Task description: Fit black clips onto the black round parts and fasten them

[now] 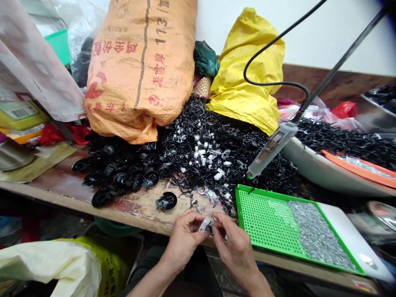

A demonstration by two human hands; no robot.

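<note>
At the table's front edge, my left hand (182,241) pinches a small white plastic piece (204,224) between thumb and fingers. Close beside it, my right hand (234,243) has its fingers drawn together at the piece's right side; what they grip is too small to make out. A round black part (169,201) lies on the wood just beyond my left hand. Behind both hands spreads a heap of small black parts (182,154) with white pieces (201,152) scattered over it.
A green perforated tray (262,227) holding small metal pieces (321,231) sits right. Above it hangs a grey powered screwdriver (272,149). More round black parts (123,177) pile up left, below an orange sack (142,70). A yellow bag (247,74) and large basin (312,165) stand behind.
</note>
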